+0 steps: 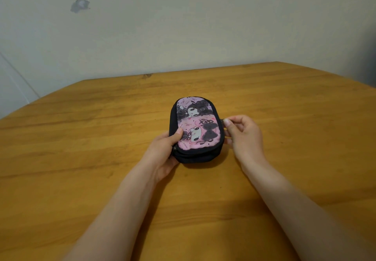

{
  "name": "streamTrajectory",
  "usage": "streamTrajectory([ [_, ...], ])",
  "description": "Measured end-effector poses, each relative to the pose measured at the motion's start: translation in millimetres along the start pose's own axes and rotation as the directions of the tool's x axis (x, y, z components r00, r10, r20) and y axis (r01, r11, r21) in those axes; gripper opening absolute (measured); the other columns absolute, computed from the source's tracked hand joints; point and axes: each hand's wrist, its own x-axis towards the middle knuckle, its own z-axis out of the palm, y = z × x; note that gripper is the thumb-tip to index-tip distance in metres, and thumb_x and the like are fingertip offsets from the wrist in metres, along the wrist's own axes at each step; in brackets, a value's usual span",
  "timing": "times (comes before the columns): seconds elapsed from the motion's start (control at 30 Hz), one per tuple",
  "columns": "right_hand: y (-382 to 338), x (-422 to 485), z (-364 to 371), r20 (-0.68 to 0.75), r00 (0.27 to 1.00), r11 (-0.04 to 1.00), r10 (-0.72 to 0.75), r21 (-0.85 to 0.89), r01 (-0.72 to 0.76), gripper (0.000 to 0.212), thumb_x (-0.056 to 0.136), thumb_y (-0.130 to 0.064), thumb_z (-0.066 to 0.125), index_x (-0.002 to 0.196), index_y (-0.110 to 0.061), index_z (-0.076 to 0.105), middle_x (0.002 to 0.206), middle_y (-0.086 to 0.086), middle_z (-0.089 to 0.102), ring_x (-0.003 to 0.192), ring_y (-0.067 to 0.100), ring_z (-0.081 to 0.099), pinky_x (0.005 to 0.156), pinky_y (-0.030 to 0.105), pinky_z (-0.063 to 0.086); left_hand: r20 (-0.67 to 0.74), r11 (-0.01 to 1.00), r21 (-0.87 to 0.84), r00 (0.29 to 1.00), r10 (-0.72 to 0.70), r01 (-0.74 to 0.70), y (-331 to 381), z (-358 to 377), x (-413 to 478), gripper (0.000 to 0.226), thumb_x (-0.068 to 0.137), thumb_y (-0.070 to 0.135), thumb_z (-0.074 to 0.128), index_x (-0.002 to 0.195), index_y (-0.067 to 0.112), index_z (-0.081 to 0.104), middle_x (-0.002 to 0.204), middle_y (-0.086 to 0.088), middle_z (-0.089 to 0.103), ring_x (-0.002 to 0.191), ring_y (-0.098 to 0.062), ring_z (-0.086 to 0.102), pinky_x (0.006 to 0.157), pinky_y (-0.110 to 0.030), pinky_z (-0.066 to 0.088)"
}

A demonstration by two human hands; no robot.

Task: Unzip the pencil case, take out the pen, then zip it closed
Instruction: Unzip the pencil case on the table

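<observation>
A black pencil case (196, 127) with a pink cartoon print on top lies flat in the middle of the wooden table (101, 138). My left hand (164, 152) grips its near left corner, thumb on the printed top. At the case's right side, my right hand (243, 133) pinches a small metal zipper pull (223, 121) between thumb and forefinger. The zipper looks closed along the visible side. No pen is visible.
The table's far edge meets a pale wall (183, 26) just behind the case. Bare wood surrounds the case on all sides.
</observation>
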Motion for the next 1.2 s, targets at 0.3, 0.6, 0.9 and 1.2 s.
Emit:
streamTrajectory([
  [0.3, 0, -5, 3, 0.025, 0.998, 0.996, -0.055, -0.064, 0.056, 0.007, 0.091, -0.02, 0.065, 0.085, -0.024, 0.064, 0.082, 0.001, 0.074, 0.067, 0.009, 0.074, 0.056, 0.03, 0.059, -0.042, 0.953, -0.301, 0.999, 0.032, -0.043, 4, -3, 1, 0.053, 0.092, 0.047, 0.053, 0.111, -0.003, 0.061, 0.104, -0.022, 0.072, 0.09, -0.03, 0.073, 0.066, -0.037, 0.061],
  [0.6, 0, -18, 11, 0.147, 0.989, 0.999, -0.026, -0.031, 0.031, 0.004, 0.084, -0.021, 0.072, 0.081, -0.024, 0.07, 0.078, -0.011, 0.077, 0.076, 0.012, 0.075, 0.082, 0.049, 0.059, -0.031, 0.92, -0.365, 0.99, 0.14, -0.142, -1, 9, -1, 0.047, 0.069, 0.033, 0.075, 0.1, -0.001, 0.066, 0.093, -0.016, 0.076, 0.099, -0.027, 0.07, 0.082, -0.035, 0.059],
  [0.9, 1, -24, 15, 0.232, 0.972, 0.996, -0.029, -0.076, 0.048, 0.004, 0.082, -0.021, 0.074, 0.08, -0.025, 0.073, 0.075, -0.006, 0.077, 0.075, 0.012, 0.075, 0.081, 0.045, 0.06, -0.11, 0.956, -0.269, 0.989, 0.094, -0.121, -11, 12, 0, 0.025, 0.084, 0.008, 0.069, 0.105, -0.005, 0.065, 0.096, -0.022, 0.073, 0.088, -0.03, 0.073, 0.067, -0.031, 0.061],
  [1.2, 3, -18, 14, 0.186, 0.983, 0.992, 0.001, -0.123, 0.022, 0.007, 0.082, -0.02, 0.075, 0.078, -0.025, 0.073, 0.072, -0.006, 0.077, 0.072, 0.013, 0.075, 0.078, 0.044, 0.061, -0.177, 0.951, -0.243, 0.973, 0.152, -0.192, -8, 11, 1, 0.008, 0.087, -0.005, 0.061, 0.094, -0.002, 0.063, 0.078, -0.013, 0.076, 0.077, -0.026, 0.074, 0.064, -0.034, 0.061],
])
